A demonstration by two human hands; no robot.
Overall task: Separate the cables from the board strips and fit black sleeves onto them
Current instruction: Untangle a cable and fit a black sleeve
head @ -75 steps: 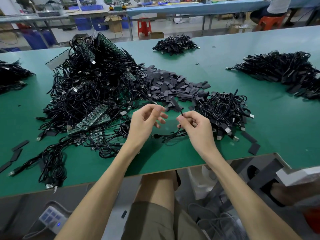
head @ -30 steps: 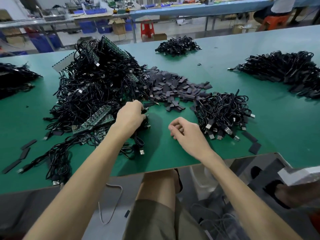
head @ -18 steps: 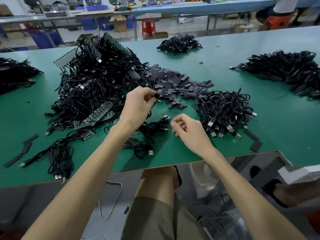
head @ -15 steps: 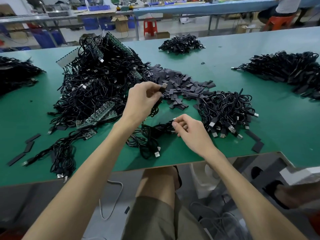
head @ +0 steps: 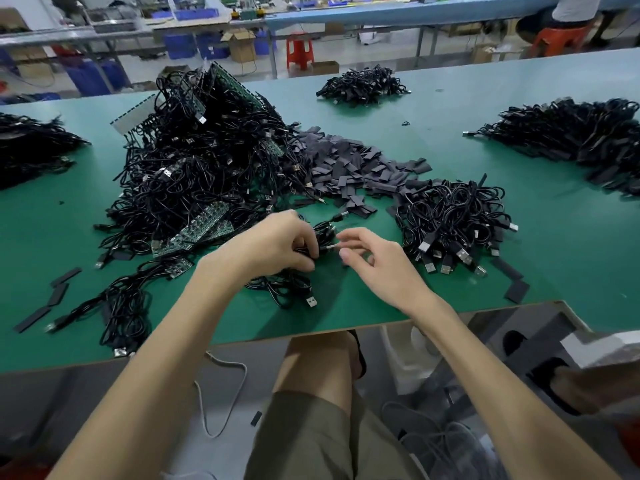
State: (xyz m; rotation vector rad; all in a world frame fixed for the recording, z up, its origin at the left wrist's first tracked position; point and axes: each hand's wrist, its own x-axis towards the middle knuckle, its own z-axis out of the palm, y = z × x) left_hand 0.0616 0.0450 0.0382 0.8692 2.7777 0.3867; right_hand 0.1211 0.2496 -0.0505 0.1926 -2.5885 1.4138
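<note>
My left hand (head: 273,244) is closed around a small bundle of black cables (head: 287,289) on the green table (head: 571,244), near its front edge. My right hand (head: 377,261) hovers just right of it, thumb and forefinger pinching at a thin cable end that sticks out of the left fist. A big heap of black cables with green board strips (head: 204,226) rises to the left. Flat black sleeves (head: 349,168) lie in a pile behind the hands. A stack of coiled cables with USB plugs (head: 450,223) sits to the right.
More cable heaps lie at the far left (head: 31,147), far middle (head: 360,86) and far right (head: 581,133). Loose sleeves lie at the front left (head: 57,294) and front right (head: 516,289). My bare knee is under the table edge. Benches, crates and stools stand behind.
My left hand pulled a cable bundle out of the big heap toward me, lifted one end, then lowered it to the table. My right hand moved in to the cable end.
</note>
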